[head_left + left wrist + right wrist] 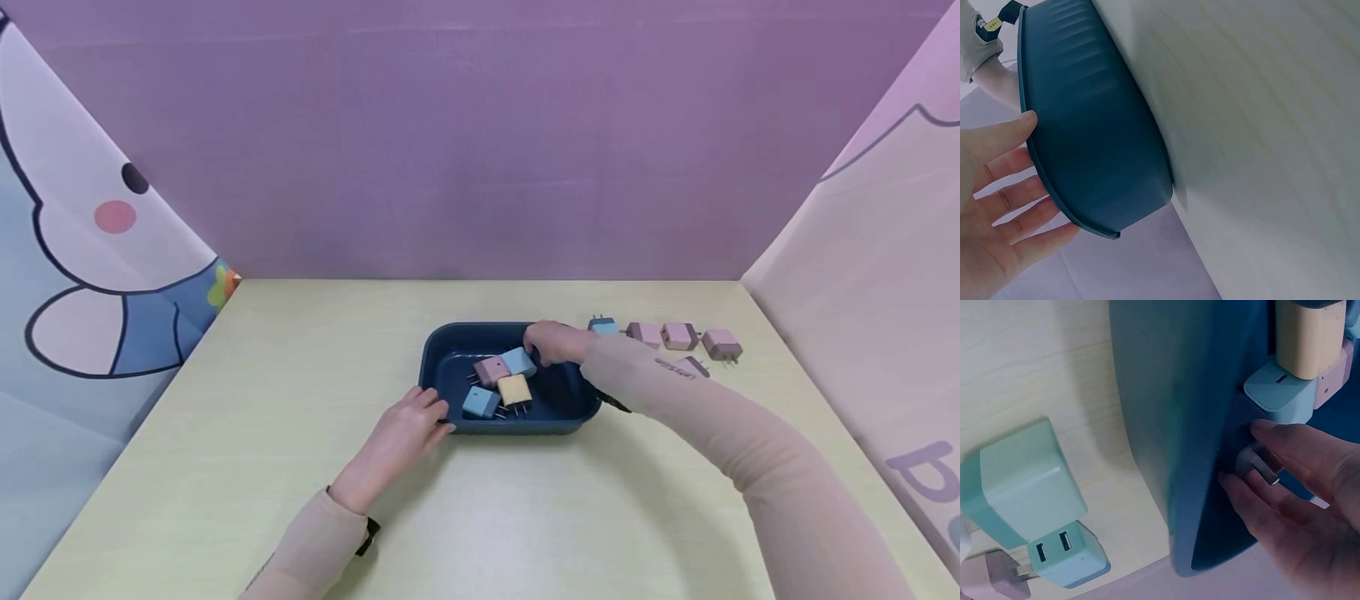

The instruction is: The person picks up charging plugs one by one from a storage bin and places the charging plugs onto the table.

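A dark blue tray (573, 398) (1091, 137) (1197, 425) sits mid-table. In it lie a pink plug (491, 369), a light blue plug (519, 362) (1279, 394), a yellow plug (514, 389) (1310, 337) and another blue plug (481, 402). My right hand (546, 342) (1297, 494) reaches into the tray's far right part; its thumb and fingers pinch the grey prong end of the light blue plug. My left hand (408, 425) (997, 206) lies at the tray's front left corner, fingers straight and touching the rim.
A row of plugs lies on the pale wooden table (262, 433) right of the tray: a blue plug (602, 326) (1022, 481), then three pink plugs (678, 335); one more pink plug (693, 365) is half hidden by my forearm. Purple panels wall in the table.
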`<move>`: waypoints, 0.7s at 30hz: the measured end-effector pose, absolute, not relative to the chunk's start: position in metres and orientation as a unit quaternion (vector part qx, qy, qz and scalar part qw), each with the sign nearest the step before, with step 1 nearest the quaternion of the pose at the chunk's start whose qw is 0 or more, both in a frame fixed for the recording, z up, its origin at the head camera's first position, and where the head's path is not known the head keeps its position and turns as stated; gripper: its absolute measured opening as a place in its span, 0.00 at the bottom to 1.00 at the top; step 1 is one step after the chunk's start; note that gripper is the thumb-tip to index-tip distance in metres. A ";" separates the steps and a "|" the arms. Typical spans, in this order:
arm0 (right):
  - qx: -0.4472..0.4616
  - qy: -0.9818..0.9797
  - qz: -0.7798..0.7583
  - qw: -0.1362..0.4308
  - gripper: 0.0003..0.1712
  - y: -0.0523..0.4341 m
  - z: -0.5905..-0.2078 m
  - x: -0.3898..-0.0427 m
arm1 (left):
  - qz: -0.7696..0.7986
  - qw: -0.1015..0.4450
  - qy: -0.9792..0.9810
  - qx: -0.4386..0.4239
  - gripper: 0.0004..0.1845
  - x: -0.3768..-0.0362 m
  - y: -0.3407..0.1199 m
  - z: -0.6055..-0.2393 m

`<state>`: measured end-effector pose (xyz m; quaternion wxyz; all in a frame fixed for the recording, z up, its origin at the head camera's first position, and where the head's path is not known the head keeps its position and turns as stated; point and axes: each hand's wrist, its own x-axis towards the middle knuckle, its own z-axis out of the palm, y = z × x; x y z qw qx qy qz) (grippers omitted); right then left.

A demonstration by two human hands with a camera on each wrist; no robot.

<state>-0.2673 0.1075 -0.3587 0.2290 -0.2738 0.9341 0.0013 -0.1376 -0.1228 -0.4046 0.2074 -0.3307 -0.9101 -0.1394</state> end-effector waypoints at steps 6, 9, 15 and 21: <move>-0.276 0.935 0.007 0.225 0.16 0.110 -0.359 -0.267 | -0.142 0.207 -0.909 -0.332 0.09 -0.138 -0.122 -0.404; -0.269 0.936 0.011 0.228 0.16 0.111 -0.359 -0.267 | -0.141 0.205 -0.910 -0.331 0.09 -0.138 -0.122 -0.405; -0.270 0.936 0.004 0.224 0.16 0.113 -0.354 -0.266 | -0.142 0.203 -0.911 -0.330 0.09 -0.138 -0.122 -0.405; -0.286 0.932 -0.001 0.223 0.17 0.115 -0.345 -0.259 | -0.144 0.202 -0.910 -0.332 0.09 -0.138 -0.123 -0.404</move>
